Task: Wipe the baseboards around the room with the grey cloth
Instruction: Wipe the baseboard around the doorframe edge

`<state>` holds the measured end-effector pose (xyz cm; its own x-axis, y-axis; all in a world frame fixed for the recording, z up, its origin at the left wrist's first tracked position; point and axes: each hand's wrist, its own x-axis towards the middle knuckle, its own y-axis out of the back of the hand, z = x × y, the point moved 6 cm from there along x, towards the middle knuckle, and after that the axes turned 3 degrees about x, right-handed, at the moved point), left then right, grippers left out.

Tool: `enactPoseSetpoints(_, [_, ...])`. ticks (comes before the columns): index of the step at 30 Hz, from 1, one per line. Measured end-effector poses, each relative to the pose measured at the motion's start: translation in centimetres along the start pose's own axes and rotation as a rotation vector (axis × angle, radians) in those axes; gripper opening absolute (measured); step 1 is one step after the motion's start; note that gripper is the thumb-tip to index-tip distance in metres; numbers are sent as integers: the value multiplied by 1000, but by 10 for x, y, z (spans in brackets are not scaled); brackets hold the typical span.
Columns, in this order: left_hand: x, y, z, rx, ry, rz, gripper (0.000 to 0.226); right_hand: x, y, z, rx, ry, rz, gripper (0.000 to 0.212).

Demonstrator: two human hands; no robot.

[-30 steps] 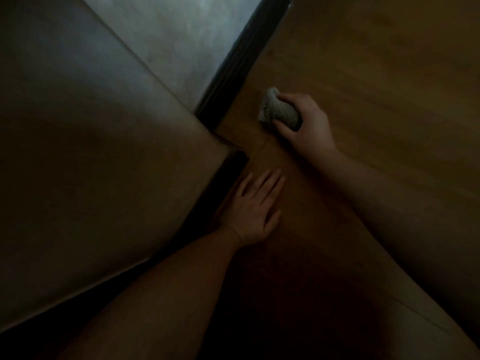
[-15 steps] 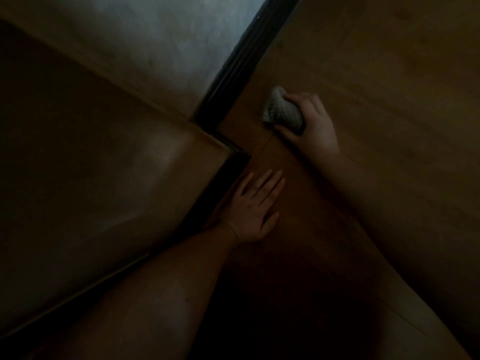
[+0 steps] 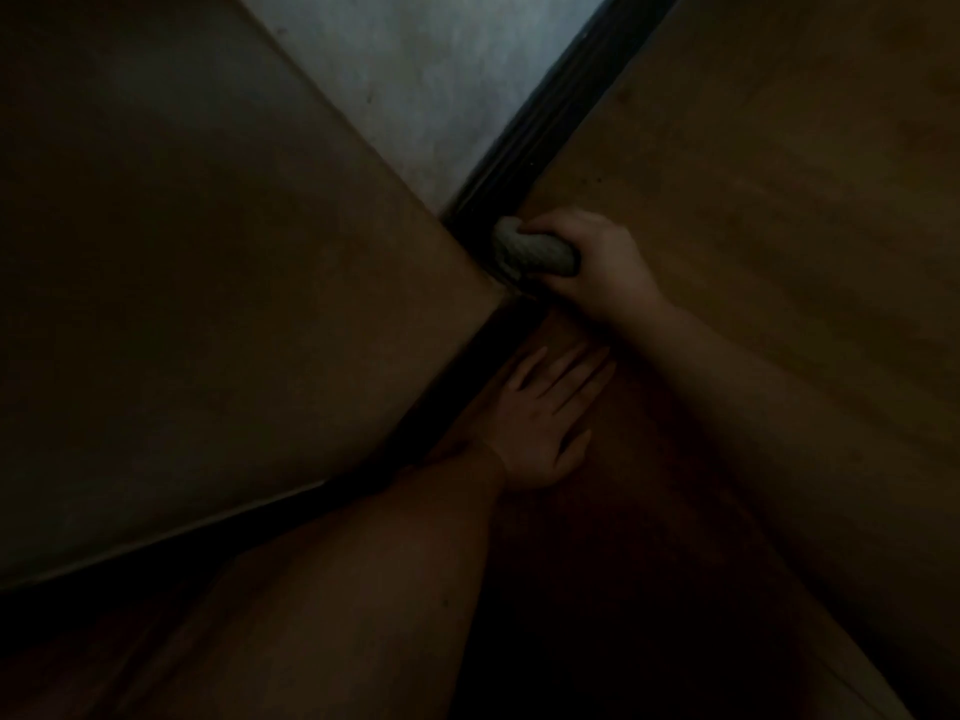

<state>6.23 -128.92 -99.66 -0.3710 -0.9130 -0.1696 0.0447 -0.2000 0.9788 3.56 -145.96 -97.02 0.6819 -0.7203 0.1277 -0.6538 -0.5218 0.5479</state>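
The scene is dim. A dark baseboard (image 3: pixel 545 122) runs along the foot of a pale wall (image 3: pixel 415 70) and continues below a brown panel's corner. My right hand (image 3: pixel 602 262) grips the bunched grey cloth (image 3: pixel 530 249) and holds it against the baseboard right at that corner. My left hand (image 3: pixel 540 423) lies flat on the wooden floor (image 3: pixel 779 174) beside the lower stretch of baseboard (image 3: pixel 467 376), fingers straight and spread.
A large brown panel (image 3: pixel 208 278), like a door or cabinet side, fills the left and juts out to the corner by the cloth. Both bare forearms cross the lower half of the view. Wooden floor stretches to the right.
My right hand has carried the cloth from the open floor leftward onto the baseboard at the panel's corner. My left hand has stayed flat on the floor.
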Motion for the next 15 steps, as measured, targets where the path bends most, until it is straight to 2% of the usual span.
enactPoseSetpoints(5, [0, -1, 0, -25, -4, 17, 68, 16, -9, -2, -11, -16, -22, 42])
enactPoseSetpoints(10, [0, 0, -1, -38, -14, 18, 68, 21, -14, 4, 27, -120, 67, 44])
enactPoseSetpoints(15, [-2, -2, -1, -47, -9, 0, 68, 23, -6, 8, 20, -121, 91, 41])
